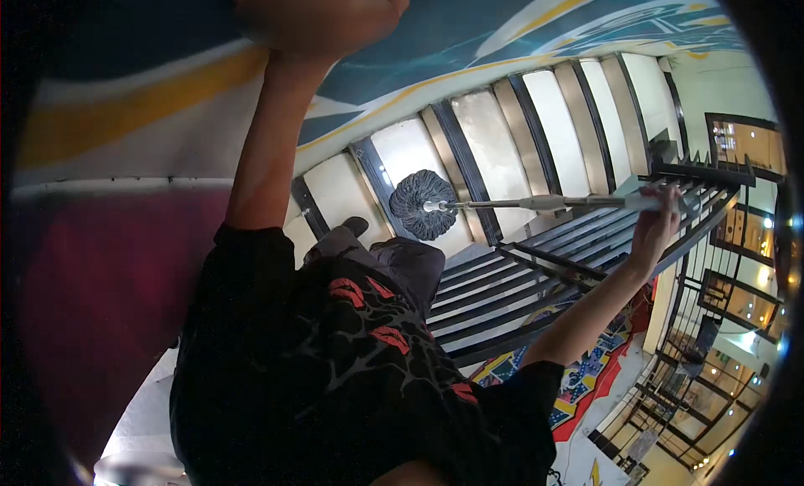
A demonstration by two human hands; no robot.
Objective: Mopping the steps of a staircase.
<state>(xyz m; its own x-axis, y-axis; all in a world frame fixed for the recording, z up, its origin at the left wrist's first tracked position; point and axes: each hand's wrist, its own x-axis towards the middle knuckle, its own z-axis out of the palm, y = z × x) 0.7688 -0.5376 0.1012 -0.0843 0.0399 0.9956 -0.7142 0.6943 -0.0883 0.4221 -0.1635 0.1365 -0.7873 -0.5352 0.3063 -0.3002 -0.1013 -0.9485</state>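
My right hand (661, 211) grips the pale upper end of a mop handle (546, 202). The handle is metal, with a pale collar partway along. At its other end the round grey string mop head (424, 204) rests on the staircase, with its strands fanned out. My left hand (320, 18) is raised at the top edge of the view, in front of the painted wall (427, 77). It is blurred and partly cut off, so its grip and any contact with the wall cannot be told. My shoe (355, 224) shows on the stairs beside the mop head.
Stairs (490, 150) with pale treads and dark edges run up to the right. A black metal railing (534, 266) lines their right side, beneath my right arm. Beyond it are a colourful mural (584, 385) and lit windows (741, 234) with dark frames.
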